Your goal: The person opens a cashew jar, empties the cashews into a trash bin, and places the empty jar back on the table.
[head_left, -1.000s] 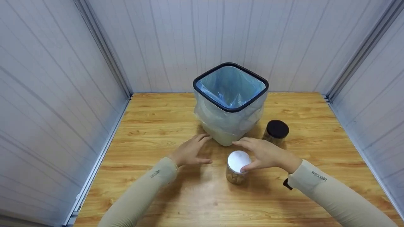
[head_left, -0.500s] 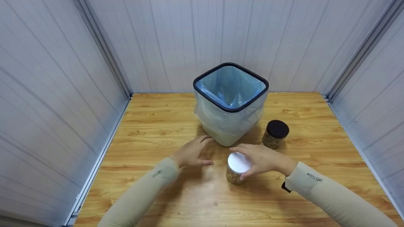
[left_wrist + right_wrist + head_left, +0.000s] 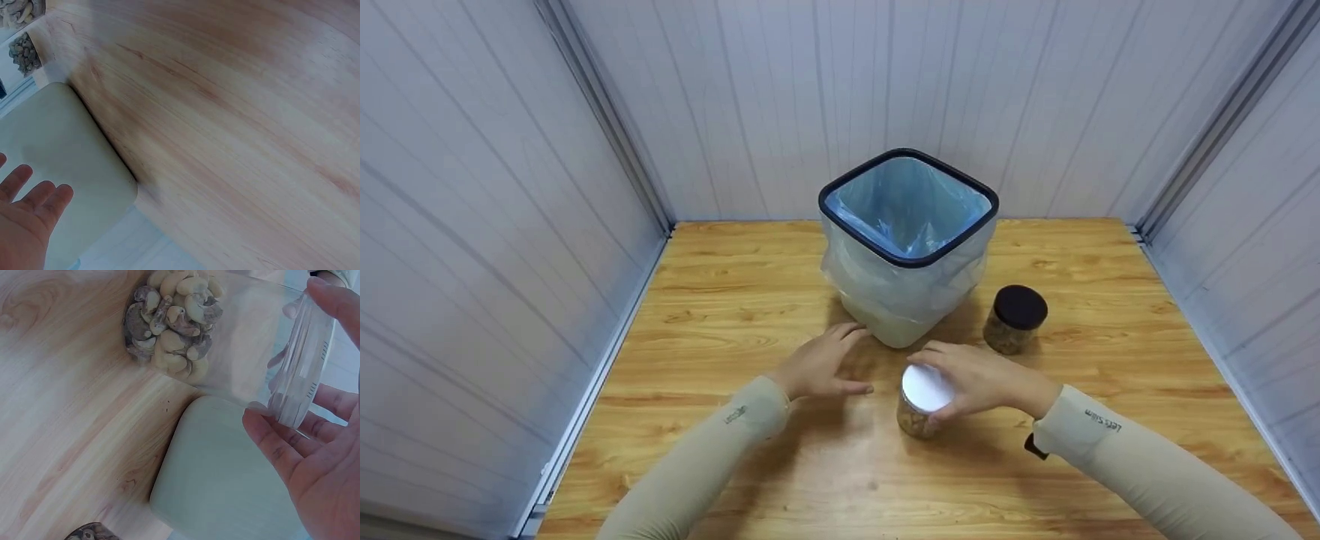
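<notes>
My right hand (image 3: 979,379) holds a clear jar (image 3: 916,424) by its white lid (image 3: 924,388), thumb on the near side and fingers on the far side. In the right wrist view, cashews (image 3: 174,326) fill the bottom part of the jar, and the fingertips (image 3: 260,421) meet the lid's rim. The jar stands upright on the table. My left hand (image 3: 821,364) is held with fingers apart and nothing in it, left of the jar. Its fingers are close to the base of a pale bin (image 3: 885,292); whether they touch it is unclear.
The bin has a black rim (image 3: 909,262) and a bluish plastic liner (image 3: 915,187). Behind my right hand stands a second jar (image 3: 1006,336) with a black lid (image 3: 1020,306) and dark contents. White panel walls (image 3: 765,112) enclose the wooden table (image 3: 720,315).
My right hand has come down and inward round the white lid, its fingers shifting onto the far edge. The left hand has moved slightly right. The bin and both jars have hardly moved.
</notes>
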The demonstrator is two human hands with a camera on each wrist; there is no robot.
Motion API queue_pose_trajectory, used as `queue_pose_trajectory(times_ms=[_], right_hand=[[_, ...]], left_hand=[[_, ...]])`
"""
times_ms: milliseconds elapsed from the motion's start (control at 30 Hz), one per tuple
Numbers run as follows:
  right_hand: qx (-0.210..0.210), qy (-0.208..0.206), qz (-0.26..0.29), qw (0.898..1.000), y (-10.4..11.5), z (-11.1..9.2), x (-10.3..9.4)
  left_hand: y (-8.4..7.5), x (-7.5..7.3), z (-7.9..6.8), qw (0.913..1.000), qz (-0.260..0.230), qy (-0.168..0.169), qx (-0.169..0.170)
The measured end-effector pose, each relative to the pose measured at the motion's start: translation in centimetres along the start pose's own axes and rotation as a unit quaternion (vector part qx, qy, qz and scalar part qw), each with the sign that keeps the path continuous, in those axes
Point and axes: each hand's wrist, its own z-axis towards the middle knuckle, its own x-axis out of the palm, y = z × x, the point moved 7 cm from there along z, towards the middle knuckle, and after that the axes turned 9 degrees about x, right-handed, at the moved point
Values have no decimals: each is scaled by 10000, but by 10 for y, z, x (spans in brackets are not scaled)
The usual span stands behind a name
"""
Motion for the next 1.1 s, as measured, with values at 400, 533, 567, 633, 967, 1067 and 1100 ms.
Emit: queue_pose_trajectory(times_ms=[400,533,567,633,967,1067,1100], right_hand=[[-100,-591,470,9971,-4,-3,-9],[-282,-873,491,9946,-5,-4,-11],[-315,-946,514,9937,-5,-4,-12],[-376,-1102,580,9915,-5,-5,-13],[-575,-1680,1117,9778,-5,-5,-15],[-582,-1860,1209,9734,-5,-5,-16],[-586,-1918,1233,9719,-5,-5,-16]], left_hand=[[-8,4,4,9985,-493,-242,-59],[-9,6,6,9970,-711,-261,-159],[-10,7,6,9965,-771,-270,-175],[-11,8,6,9957,-865,-280,-184],[-21,6,9,9911,-1251,-444,-84],[-23,5,11,9897,-1343,-501,-4],[-24,5,11,9891,-1375,-521,31]])
